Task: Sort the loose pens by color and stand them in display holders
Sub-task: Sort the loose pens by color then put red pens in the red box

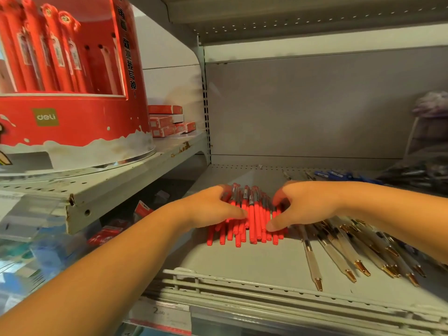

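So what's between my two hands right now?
A bunch of red pens lying on the shelf; the left hand and right hand hold it from either side. The head view shows it.

L hand (213, 207), R hand (303, 204) facing, fingers curled round red pens (252, 229), thumbs in, forearms fwd

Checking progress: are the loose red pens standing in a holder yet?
No, the red pens lie on the shelf, held between left hand and right hand.
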The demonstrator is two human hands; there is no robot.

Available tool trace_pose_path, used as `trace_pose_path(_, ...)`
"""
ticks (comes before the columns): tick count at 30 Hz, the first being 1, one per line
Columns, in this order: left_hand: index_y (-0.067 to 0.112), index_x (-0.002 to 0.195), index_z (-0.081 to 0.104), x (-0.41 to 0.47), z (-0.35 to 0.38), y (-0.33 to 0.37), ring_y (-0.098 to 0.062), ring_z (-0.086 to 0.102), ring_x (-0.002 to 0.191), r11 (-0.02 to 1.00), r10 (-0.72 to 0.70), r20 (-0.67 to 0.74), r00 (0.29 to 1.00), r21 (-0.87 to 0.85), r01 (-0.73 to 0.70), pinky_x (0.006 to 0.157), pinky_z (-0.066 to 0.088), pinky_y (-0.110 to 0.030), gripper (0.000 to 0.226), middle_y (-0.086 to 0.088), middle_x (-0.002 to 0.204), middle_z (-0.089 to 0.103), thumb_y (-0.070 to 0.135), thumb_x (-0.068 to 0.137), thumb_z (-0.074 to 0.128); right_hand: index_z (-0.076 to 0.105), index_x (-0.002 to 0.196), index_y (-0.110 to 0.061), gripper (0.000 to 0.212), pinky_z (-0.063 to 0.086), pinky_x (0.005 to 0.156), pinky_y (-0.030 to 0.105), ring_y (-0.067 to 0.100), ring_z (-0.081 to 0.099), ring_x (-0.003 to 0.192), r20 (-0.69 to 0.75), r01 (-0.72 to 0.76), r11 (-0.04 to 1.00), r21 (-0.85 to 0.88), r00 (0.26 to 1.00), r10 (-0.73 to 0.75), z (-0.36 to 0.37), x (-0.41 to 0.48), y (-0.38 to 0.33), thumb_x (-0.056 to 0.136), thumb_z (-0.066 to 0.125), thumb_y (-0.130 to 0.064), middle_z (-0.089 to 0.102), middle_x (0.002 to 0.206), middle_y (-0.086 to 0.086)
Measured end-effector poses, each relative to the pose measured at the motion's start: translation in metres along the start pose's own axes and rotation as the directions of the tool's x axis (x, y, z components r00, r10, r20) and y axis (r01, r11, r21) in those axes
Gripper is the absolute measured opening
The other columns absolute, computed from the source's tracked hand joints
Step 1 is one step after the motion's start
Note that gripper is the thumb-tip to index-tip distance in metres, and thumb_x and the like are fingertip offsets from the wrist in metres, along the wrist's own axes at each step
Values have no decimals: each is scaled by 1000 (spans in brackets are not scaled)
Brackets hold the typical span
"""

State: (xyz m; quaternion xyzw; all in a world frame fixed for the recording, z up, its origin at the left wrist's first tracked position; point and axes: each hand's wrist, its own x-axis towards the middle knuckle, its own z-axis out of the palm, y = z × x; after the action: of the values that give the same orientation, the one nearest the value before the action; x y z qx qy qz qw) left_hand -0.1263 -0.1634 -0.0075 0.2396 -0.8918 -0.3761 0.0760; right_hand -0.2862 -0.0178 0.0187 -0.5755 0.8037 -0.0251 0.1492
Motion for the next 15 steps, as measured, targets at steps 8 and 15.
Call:
trace_pose_path(8, 33, 151, 24, 1, 8, -7, -16, 49, 120, 957, 67, 158, 985, 270, -109, 105, 44, -37, 94, 7, 137, 42, 69, 75, 67, 48, 121, -36, 71, 53, 81, 24, 7, 59, 88, -27, 186, 981, -48, 982, -188, 25, -14, 5, 66, 66, -78, 60, 102, -11)
trace_pose_path(15, 33, 147, 31, 1, 19, -3, -19, 53, 115, 940, 146, 84, 986, 299, -164, 104, 46, -39, 70, 0, 134, 48, 64, 88, 54, 55, 111, -33, 56, 43, 61, 15, 2, 56, 67, -184, 260, 961, -91, 944, -273, 38, 1, 7, 77, 55, -77, 59, 79, -12)
